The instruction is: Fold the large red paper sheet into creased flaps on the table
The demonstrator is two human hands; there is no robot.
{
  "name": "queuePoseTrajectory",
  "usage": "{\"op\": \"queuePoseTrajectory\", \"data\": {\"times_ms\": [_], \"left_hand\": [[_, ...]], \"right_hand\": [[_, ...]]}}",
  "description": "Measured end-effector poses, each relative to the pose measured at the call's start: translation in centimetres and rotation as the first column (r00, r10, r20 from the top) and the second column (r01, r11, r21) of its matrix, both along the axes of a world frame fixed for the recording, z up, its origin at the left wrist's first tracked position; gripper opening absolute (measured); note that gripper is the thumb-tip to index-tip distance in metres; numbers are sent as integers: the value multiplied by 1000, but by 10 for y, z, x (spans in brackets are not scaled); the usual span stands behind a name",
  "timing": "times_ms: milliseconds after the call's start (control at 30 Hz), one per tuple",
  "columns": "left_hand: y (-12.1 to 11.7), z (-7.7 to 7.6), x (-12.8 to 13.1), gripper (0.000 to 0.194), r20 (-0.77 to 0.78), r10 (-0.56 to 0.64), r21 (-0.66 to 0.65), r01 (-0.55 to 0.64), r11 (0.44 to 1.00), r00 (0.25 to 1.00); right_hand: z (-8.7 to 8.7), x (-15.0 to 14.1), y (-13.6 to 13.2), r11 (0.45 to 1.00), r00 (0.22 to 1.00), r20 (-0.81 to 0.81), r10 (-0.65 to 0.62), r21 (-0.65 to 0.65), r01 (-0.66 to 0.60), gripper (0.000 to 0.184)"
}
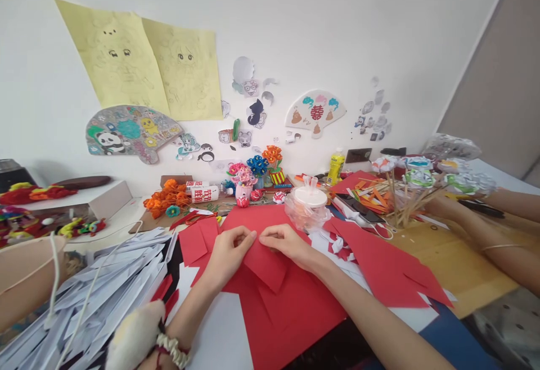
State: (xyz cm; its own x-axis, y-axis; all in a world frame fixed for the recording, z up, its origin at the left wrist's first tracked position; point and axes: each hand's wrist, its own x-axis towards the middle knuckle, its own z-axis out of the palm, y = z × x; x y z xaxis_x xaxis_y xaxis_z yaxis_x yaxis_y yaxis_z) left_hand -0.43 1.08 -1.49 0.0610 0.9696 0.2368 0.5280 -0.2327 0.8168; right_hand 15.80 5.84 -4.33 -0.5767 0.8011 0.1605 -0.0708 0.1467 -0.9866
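Cream scrunchie (pixel 174 351) close by, small red paper piece (pixel 266 269) pinched ahead

The scrunchie circles my left wrist (pixel 184 324), and a pale plush thing (pixel 135 333) sits just beside it; whether they touch, I cannot tell. Farther forward, the small red paper piece slants over a large red sheet (pixel 301 314). My left hand (pixel 230 253) and right hand (pixel 289 243) meet it from opposite sides, thumb and forefinger nearly closed on each, its upper edge caught between the tips. I judge that a light pinch suits thin paper, since a harder one could crease it, and two grips so near each other hold one edge even. With red on red, I cannot make out whether its lower corner rests on the sheet beneath.

Around this, things seem laid out for reach and room. Small red sheets (pixel 194 242) lie just left of my left hand, probably for easy picking. Folded white strips (pixel 122 280) are heaped farther left, likely to spare the middle. A lidded cup (pixel 310 197) in clear plastic stands upright beyond my right hand, perhaps set back against spills. More red sheets (pixel 379 269) lie to the right, and past them another person's arm (pixel 506 253) reaches over a yellowish board (pixel 455 274)
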Motion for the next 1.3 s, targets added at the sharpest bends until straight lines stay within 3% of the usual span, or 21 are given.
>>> {"op": "queuePoseTrajectory", "data": {"times_ms": [400,533,633,700,867,1000,1167,1300], "left_hand": [[-3,6,6,38,-88,30,86,-23,996,996],[3,13,-23,34,18,231,175,-231,957,973],[9,17,-49,31,256,453,195,-505,841,854],[10,18,-58,33,361,494,163,-575,802,791],[8,12,-39,39,400,357,132,-439,889,844],[3,9,-16,41,396,301,52,-348,936,868],[-4,20,-11,35,244,77,-15,-76,997,967],[-10,30,-14,35,169,-60,-79,74,994,984]], "right_hand": [[-7,-2,6,994,998,-18,-64,82,65,19],[-5,0,5,1000,1000,-27,-14,16,14,18],[-4,1,5,999,999,-33,29,-27,-30,19],[-3,0,6,999,998,-60,-18,-28,17,20],[-3,-4,8,987,974,-164,-157,-64,148,34],[-4,-3,8,982,973,-130,-191,-34,188,40],[-1,3,11,949,936,-161,-314,-90,303,34],[2,5,10,957,942,-167,-290,-78,281,30]]}}
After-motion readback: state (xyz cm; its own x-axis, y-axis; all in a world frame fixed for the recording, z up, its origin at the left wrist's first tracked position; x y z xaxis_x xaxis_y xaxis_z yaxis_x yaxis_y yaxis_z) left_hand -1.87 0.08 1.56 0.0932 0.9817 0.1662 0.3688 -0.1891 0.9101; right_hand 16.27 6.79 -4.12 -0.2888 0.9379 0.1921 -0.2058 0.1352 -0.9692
